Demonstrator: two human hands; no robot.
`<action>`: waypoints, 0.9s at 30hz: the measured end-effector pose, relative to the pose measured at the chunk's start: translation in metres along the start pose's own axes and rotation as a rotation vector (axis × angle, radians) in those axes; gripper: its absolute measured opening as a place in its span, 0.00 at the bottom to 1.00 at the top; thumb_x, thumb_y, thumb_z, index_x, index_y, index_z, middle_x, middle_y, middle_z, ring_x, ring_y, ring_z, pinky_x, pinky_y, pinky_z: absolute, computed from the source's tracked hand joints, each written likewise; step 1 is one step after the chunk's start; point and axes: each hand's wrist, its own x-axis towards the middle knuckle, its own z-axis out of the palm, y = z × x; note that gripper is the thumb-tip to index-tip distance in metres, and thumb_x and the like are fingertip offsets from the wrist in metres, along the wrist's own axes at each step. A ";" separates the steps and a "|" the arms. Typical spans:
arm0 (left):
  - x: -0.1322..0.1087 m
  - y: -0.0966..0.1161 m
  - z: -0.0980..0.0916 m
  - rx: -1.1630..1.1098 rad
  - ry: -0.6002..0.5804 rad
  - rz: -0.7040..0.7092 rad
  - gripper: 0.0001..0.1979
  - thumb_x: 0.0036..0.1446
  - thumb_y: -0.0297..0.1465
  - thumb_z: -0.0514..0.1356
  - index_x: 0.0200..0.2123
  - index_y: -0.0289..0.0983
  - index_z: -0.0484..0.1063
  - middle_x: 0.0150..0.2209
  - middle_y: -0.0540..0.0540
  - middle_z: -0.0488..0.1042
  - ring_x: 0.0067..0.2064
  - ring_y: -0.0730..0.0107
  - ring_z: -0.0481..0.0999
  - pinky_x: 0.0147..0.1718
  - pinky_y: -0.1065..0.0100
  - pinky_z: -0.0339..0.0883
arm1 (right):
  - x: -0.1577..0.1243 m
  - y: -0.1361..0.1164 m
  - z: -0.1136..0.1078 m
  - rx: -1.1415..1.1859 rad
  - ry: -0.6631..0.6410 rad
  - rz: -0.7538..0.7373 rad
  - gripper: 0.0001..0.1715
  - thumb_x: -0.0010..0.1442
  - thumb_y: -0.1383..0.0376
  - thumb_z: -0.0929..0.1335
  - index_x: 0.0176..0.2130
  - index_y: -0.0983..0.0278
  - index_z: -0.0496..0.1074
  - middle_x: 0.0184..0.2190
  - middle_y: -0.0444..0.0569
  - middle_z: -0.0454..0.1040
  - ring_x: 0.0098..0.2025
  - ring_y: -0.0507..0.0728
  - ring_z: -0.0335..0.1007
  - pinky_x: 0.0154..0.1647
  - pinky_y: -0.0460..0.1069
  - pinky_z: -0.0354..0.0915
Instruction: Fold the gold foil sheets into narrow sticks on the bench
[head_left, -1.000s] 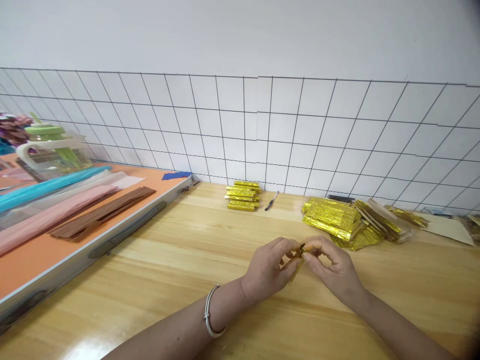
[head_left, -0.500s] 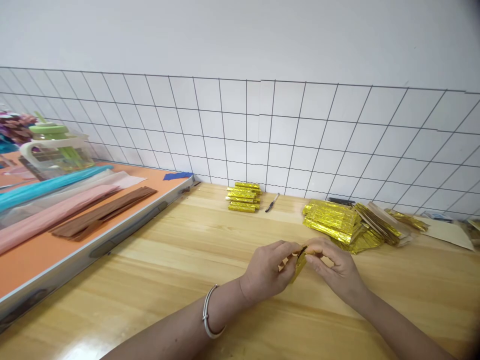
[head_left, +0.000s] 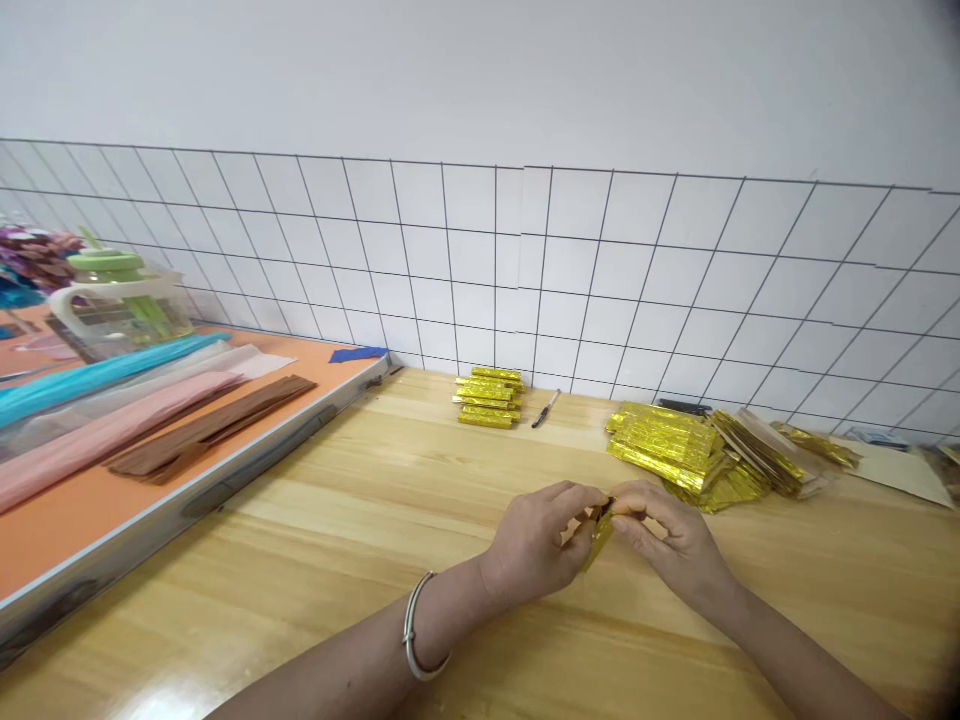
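Between my two hands, above the wooden table, is a small piece of gold foil with a dark edge at its top. My left hand, with a silver bangle on its wrist, pinches it from the left. Thumb and forefinger of my right hand close on its upper end, the fingertips of both hands nearly meeting there. Much of the foil is covered by my fingers. Beyond my right hand lies a heap of gold foil packets. A smaller stack of gold foil rolls sits near the wall.
A pen lies beside the small stack. On the left, a raised orange board bears brown crepe paper, pink paper, blue paper and a green-lidded jug. A white gridded wall bounds the table behind.
The view has shifted slightly. My fingers have moved a little at the top of the gold foil, and both hands keep their grip on it.
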 end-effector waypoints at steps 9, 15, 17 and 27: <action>0.002 -0.002 0.003 -0.003 0.080 0.034 0.12 0.51 0.23 0.54 0.40 0.38 0.68 0.34 0.49 0.75 0.35 0.72 0.73 0.35 0.72 0.68 | 0.000 0.004 0.001 -0.011 -0.018 -0.062 0.06 0.59 0.71 0.64 0.36 0.61 0.69 0.33 0.47 0.71 0.37 0.53 0.68 0.39 0.49 0.65; 0.003 0.002 0.003 -0.050 0.084 -0.035 0.12 0.49 0.22 0.55 0.38 0.38 0.68 0.33 0.50 0.74 0.33 0.74 0.72 0.30 0.74 0.67 | 0.000 0.004 0.001 -0.029 -0.020 -0.087 0.06 0.59 0.71 0.64 0.36 0.61 0.69 0.33 0.47 0.71 0.37 0.54 0.68 0.39 0.49 0.65; 0.002 0.001 0.004 -0.072 0.082 -0.055 0.13 0.48 0.21 0.54 0.37 0.39 0.69 0.33 0.51 0.74 0.33 0.75 0.72 0.29 0.75 0.67 | 0.000 0.004 0.001 -0.029 -0.021 -0.089 0.06 0.59 0.71 0.64 0.36 0.61 0.69 0.33 0.47 0.71 0.37 0.53 0.68 0.39 0.49 0.65; 0.001 0.002 0.008 -0.117 0.111 -0.116 0.12 0.48 0.22 0.55 0.36 0.39 0.68 0.32 0.53 0.74 0.33 0.75 0.71 0.32 0.74 0.67 | -0.001 0.003 0.003 -0.019 -0.020 -0.109 0.07 0.59 0.72 0.64 0.36 0.61 0.68 0.33 0.47 0.71 0.37 0.53 0.67 0.39 0.49 0.65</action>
